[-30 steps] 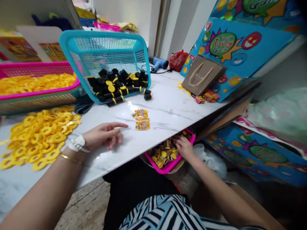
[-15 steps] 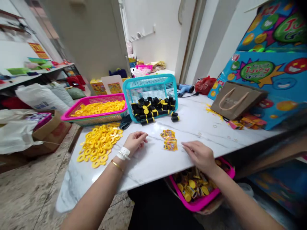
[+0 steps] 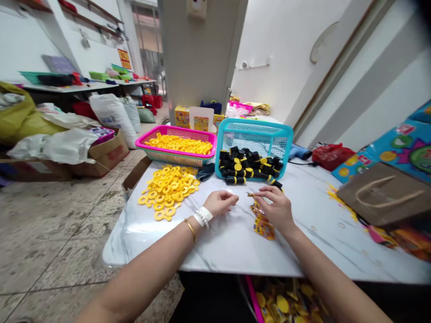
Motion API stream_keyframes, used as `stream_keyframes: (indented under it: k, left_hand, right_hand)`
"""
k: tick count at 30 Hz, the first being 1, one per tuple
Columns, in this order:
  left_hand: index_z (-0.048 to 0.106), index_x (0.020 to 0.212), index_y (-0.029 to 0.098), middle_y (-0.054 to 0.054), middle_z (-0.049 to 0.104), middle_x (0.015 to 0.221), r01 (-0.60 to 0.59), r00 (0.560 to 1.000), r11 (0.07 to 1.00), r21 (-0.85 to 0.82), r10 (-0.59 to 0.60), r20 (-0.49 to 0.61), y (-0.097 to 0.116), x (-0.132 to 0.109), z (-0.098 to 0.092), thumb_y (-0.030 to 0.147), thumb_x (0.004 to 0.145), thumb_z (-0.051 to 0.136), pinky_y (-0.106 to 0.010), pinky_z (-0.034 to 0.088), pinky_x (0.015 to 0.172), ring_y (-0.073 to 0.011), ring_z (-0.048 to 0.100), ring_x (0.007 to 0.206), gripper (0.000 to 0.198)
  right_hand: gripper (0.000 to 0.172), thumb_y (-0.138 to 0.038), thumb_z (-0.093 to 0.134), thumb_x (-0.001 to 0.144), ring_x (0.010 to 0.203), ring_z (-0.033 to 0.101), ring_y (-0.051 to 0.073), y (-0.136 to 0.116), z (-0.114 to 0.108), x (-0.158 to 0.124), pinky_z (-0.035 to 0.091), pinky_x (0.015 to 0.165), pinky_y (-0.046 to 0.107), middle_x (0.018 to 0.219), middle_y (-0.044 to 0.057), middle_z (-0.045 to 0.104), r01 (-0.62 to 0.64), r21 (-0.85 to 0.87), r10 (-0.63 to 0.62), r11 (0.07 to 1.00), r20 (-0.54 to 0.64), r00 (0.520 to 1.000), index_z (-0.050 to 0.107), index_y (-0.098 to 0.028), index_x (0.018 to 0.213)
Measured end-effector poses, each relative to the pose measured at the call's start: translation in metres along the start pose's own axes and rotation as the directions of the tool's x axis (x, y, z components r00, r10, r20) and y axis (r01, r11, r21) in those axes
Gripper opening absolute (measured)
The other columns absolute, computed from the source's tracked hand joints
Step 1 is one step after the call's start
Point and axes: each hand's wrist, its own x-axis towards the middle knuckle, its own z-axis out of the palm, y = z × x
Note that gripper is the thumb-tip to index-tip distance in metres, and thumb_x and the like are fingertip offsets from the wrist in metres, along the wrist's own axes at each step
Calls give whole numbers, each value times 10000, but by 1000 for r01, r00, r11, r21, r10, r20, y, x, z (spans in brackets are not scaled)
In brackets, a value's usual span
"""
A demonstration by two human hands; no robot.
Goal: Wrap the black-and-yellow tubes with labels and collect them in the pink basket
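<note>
My right hand (image 3: 274, 208) pinches a small printed sticker (image 3: 251, 194) at its fingertips, over the marble-patterned table. Beneath and beside it lie more orange and yellow printed stickers (image 3: 264, 226). My left hand (image 3: 220, 203) is held to the left, fingers curled together; what they hold, if anything, is hidden. A pile of yellow ring-shaped pieces (image 3: 168, 188) lies left of that hand. Behind both hands a turquoise basket (image 3: 288, 148) stands tilted, with black and yellow cylinders (image 3: 249, 163) inside and a few at its front edge.
A pink basket (image 3: 143, 144) of yellow pieces stands at the back left. On the right are a brown paper bag (image 3: 377, 193), a red plastic bag (image 3: 332, 154) and blue printed boxes (image 3: 404, 148). Another pink basket (image 3: 254, 298) sits below the table's front edge.
The view has swung left. My right hand has moved in to the stickers and now has one between its fingertips. My left hand stays curled.
</note>
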Motion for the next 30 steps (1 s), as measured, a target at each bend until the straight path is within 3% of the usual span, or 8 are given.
stream_keyframes:
  k: [5, 8, 10, 13, 18, 22, 26, 30]
  left_hand:
    - [671, 842, 123, 5, 587, 690, -130, 989, 985, -115, 120, -91, -1, 3, -13, 491, 695, 759, -186, 390, 485, -80, 517, 578, 406]
    - [652, 745, 123, 22, 552, 600, -105, 986, 991, -80, 92, -142, 1, 6, -24, 413, 729, 729, -192, 359, 486, -69, 462, 517, 300]
    - [652, 715, 122, 17, 560, 575, -58, 995, 998, -19, 57, -82, 2, 8, -28, 382, 766, 686, -200, 339, 481, -67, 437, 486, 267]
    - [649, 643, 131, 9, 578, 551, -77, 997, 978, 195, 74, 20, 3, 9, -28, 353, 817, 615, -214, 325, 495, -77, 432, 478, 284]
    - [612, 507, 157, 5, 545, 464, -267, 960, 790, 552, 168, 224, 7, 4, -21, 329, 865, 565, -242, 297, 525, -103, 447, 479, 400]
    - [670, 555, 160, -37, 602, 517, -297, 955, 659, 691, 196, 224, 8, 0, -15, 340, 914, 515, -272, 289, 552, -125, 446, 491, 429]
    - [773, 890, 174, -87, 675, 732, -296, 950, 547, 784, 253, 182, 6, -1, -15, 317, 946, 439, -283, 351, 627, -175, 557, 643, 368]
    - [758, 856, 167, -89, 633, 780, -321, 929, 484, 814, 330, 170, 7, 0, -18, 281, 935, 443, -281, 402, 694, -183, 586, 746, 344]
  right_hand:
    - [143, -338, 671, 866, 929, 658, 220, -46, 40, 21, 563, 817, 387, 1059, 84, 666, 103, 182, -118, 978, 72, 990, 765, -251, 928]
    - [378, -413, 725, 806, 869, 672, 209, -49, 51, 30, 580, 724, 359, 1128, 105, 677, -135, 354, 38, 925, 269, 962, 698, -219, 1129]
    - [491, -475, 715, 797, 740, 658, 177, -43, 54, 33, 546, 595, 304, 1036, 106, 709, -377, 415, 162, 828, 466, 870, 653, -174, 1180]
    - [400, -521, 670, 813, 594, 587, 143, -33, 54, 30, 454, 507, 257, 763, 56, 701, -522, 378, 232, 765, 594, 770, 680, -145, 948]
    - [300, -455, 613, 865, 617, 569, 149, -24, 43, 21, 445, 579, 268, 679, 16, 678, -342, 212, 180, 915, 545, 819, 687, -184, 760]
    - [293, -352, 569, 885, 669, 590, 163, -20, 28, 25, 440, 619, 288, 715, 27, 685, -162, 39, 113, 986, 555, 824, 718, -204, 680]
    - [263, -377, 612, 859, 789, 640, 194, -18, 26, 28, 486, 656, 311, 982, 76, 708, -67, 4, 58, 998, 458, 887, 755, -227, 1021]
    - [472, -440, 669, 825, 947, 642, 232, -25, 32, 26, 522, 698, 332, 1156, 114, 671, -135, 173, 63, 976, 366, 929, 651, -220, 1242]
